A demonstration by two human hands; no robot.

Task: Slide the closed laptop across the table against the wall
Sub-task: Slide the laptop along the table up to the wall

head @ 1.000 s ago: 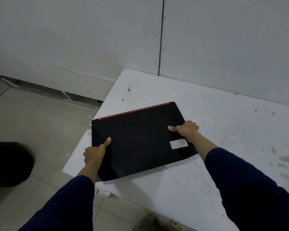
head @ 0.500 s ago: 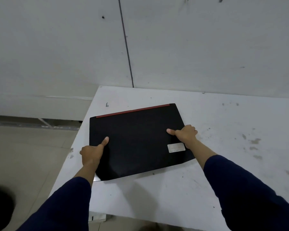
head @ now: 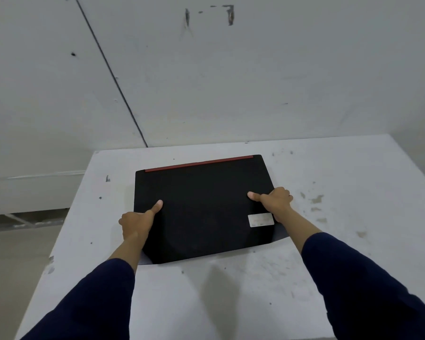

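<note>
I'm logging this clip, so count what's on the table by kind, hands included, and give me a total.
Laptops: 1, the closed black laptop
Stickers: 1, a white sticker on its lid
Hands: 2, left hand and right hand, gripping its side edges
Total: 4

Black closed laptop (head: 201, 207), red strip, flat near wall (head: 231, 82).

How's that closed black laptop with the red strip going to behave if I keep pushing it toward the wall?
The closed black laptop with the red strip looks rigid and flat, so it should slide as one piece. A hand on each side, left hand and right hand, probably keeps it from twisting. It seems unlikely to tip on the white table.
</note>
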